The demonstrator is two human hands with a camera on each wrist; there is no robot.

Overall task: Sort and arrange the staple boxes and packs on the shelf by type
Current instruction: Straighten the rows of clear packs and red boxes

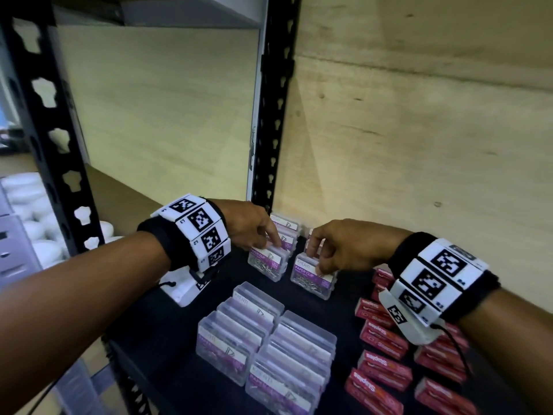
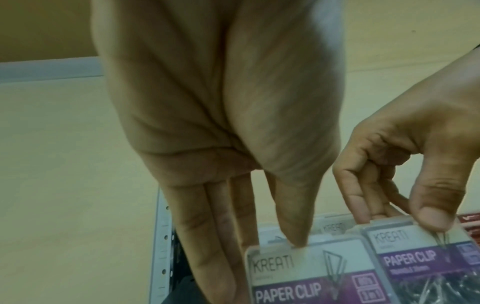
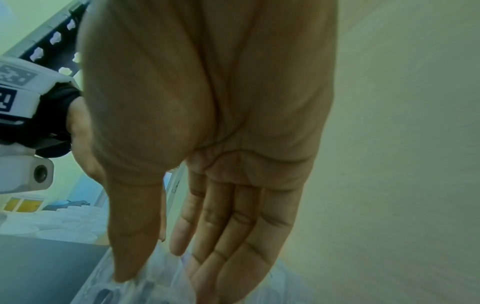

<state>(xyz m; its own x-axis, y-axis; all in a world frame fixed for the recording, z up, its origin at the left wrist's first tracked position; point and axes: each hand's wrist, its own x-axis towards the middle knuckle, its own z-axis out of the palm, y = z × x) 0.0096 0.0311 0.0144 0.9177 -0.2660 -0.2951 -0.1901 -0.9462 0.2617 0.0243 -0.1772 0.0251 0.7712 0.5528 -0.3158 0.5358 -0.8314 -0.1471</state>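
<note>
Two clear paper clip boxes with purple labels stand at the back of the black shelf point(image 1: 185, 381). My left hand point(image 1: 273, 245) pinches the top of the left box point(image 1: 267, 264), thumb on its front edge and fingers behind it, as the left wrist view shows on the box point(image 2: 311, 273). My right hand point(image 1: 315, 262) pinches the right box point(image 1: 312, 278) between thumb and curled fingers; the left wrist view shows that hand point(image 2: 400, 222) on its box point(image 2: 420, 257). More such boxes point(image 1: 285, 227) stand behind. Red staple boxes point(image 1: 384, 369) lie in rows at the right.
A block of several clear boxes point(image 1: 263, 345) fills the shelf's front middle. A black slotted upright point(image 1: 275, 115) stands just behind my left hand, with a wooden back panel point(image 1: 419, 145) to the right. White rounded items point(image 1: 27, 211) are stacked beyond the left post.
</note>
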